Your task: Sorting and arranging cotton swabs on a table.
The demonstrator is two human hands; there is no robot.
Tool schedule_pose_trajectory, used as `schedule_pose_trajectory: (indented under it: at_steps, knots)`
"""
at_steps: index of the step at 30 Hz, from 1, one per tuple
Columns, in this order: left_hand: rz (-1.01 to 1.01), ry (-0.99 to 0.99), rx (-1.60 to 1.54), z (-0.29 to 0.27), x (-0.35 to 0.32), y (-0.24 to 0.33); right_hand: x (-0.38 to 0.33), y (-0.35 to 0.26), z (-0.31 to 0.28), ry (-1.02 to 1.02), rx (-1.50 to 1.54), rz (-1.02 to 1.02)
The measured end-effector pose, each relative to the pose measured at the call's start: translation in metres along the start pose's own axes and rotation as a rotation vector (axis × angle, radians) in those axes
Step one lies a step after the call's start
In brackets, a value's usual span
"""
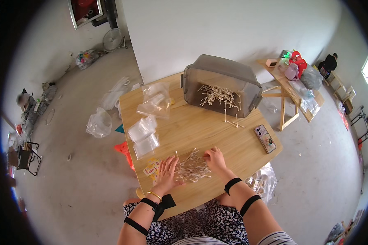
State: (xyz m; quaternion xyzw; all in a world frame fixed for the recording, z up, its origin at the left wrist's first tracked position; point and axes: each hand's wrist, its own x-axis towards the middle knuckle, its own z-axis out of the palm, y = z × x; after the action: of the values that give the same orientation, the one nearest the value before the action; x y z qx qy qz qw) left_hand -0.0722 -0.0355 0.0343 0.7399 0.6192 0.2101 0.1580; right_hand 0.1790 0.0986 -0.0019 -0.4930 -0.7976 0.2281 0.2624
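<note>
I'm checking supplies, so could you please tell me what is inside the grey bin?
The bin holds a loose heap of cotton swabs; whatever lies beneath the top ones is covered and cannot be seen.

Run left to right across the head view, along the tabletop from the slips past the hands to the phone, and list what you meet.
Yellow-and-white slips → left hand → swab pile → right hand → phone.
</note>
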Motion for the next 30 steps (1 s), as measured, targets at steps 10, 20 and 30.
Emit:
schedule_pose_trajectory:
  at_steps: [10, 20, 30]
  knots:
    - [-0.057, -0.049, 0.108, 0.009, 0.027, -0.004, -0.008, -0.014, -0.011, 0.068, 0.123, -0.018]
    - [0.013, 0.06, -0.026, 0.039, 0.04, 0.018, -0.044, -0.009, 0.004, 0.247, 0.158, 0.325]
    - [0.152, -0.019, -0.047, 0.044, 0.03, 0.017, -0.045, -0.025, -0.006, 0.27, 0.207, 0.223]
